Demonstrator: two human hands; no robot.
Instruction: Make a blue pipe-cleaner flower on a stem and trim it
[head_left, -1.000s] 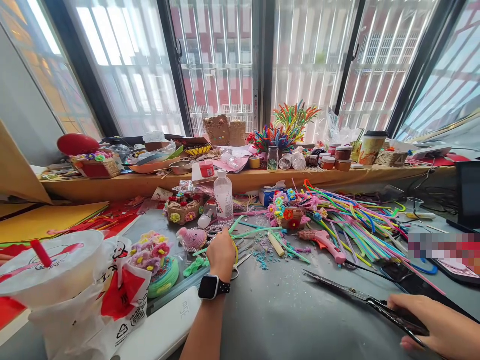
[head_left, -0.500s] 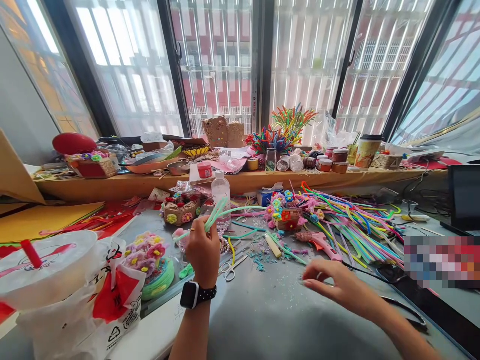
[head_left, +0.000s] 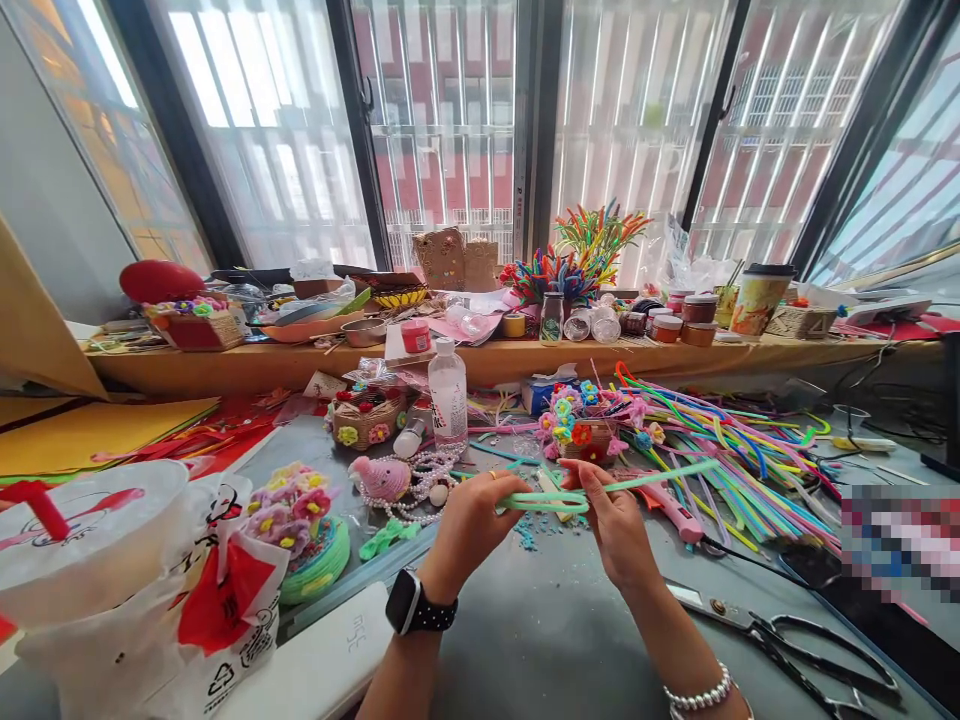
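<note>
A pale green pipe cleaner [head_left: 551, 500], folded into loops, stretches between my two hands above the grey table. My left hand [head_left: 480, 530], with a watch on its wrist, is closed round the looped end. Thumb and fingers of my right hand [head_left: 616, 520] pinch the same pipe cleaner farther right, its free end pointing up and right past them. Behind my hands lie a cream glue stick [head_left: 555, 492] and turquoise scraps [head_left: 529, 533]. The pink glue gun [head_left: 679, 512] rests beyond my right hand, and large black-handled scissors [head_left: 780, 635] lie beside my right forearm.
Loose pipe cleaners [head_left: 735, 470] spread across the right. A flower-trimmed basket [head_left: 592, 440] and a water bottle [head_left: 448, 395] stand behind. On the left are a lidded drink cup [head_left: 90, 540] and a flower pot ornament [head_left: 307, 560]. A crowded ledge [head_left: 495, 362] runs under the windows.
My right hand has come left and up from the tabletop to take hold of the green pipe cleaner. My left hand has lowered and moved right, turning the strands level. The large scissors now show.
</note>
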